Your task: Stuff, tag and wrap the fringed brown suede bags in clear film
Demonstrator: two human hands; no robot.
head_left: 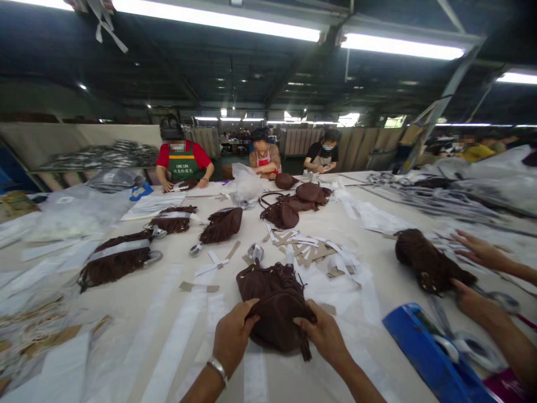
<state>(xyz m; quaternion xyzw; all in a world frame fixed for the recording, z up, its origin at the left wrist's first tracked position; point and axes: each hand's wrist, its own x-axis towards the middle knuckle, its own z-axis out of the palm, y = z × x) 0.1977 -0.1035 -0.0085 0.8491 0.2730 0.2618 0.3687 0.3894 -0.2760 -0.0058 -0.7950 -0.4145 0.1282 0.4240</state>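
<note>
A dark brown fringed handbag point(272, 313) lies on the table right in front of me, its rounded base toward me and its fringed top pointing away. My left hand point(230, 336) grips its left edge, thumb on top; a silver bracelet circles that wrist. On the other side, my right hand point(325, 333) pinches the bag's right edge. Just beyond the bag are a wrapped ring-shaped piece point(255, 253) and a heap of white and tan paper strips point(314, 249). The undersides of the bag and some fingertips are hidden.
A blue tape dispenser point(423, 347) stands at right, near a co-worker's hands point(478, 302) on another brown bag point(428, 260). More fringed bags point(121, 254) lie at left and a group of bags point(293, 204) farther back. Several people work across the table. Plastic bags point(71, 212) cover the left side.
</note>
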